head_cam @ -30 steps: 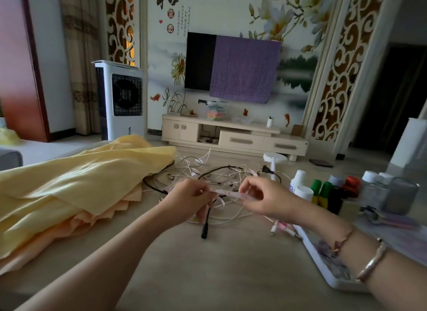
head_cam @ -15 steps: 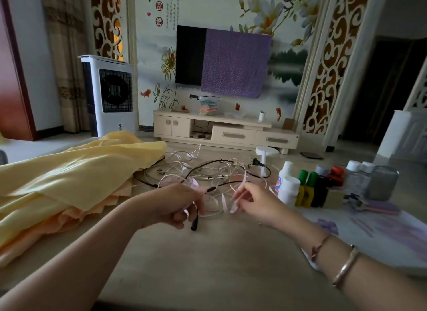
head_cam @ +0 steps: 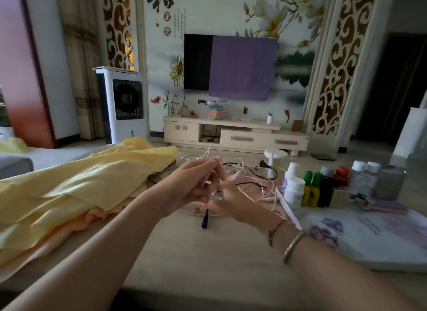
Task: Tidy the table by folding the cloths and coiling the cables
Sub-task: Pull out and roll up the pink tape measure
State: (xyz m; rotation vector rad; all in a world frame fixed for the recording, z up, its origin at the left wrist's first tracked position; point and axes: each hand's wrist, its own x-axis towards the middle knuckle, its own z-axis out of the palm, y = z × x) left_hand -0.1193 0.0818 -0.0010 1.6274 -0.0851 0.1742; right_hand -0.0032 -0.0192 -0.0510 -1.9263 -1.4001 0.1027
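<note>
To coil well, the person should keep loops even and draw slack w/o snagging the tangle of white and black cables (head_cam: 233,174) lying mid-worktop. Left hand (head_cam: 196,183) curls round the thin pale pink-white cable (head_cam: 213,179) (grip partly hidden); right hand (head_cam: 233,199) sits just behind it, fingers look extended, touching the strand.

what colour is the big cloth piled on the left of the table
Pale yellow, with a peach layer showing beneath the cloth; the head view shows it.
</note>
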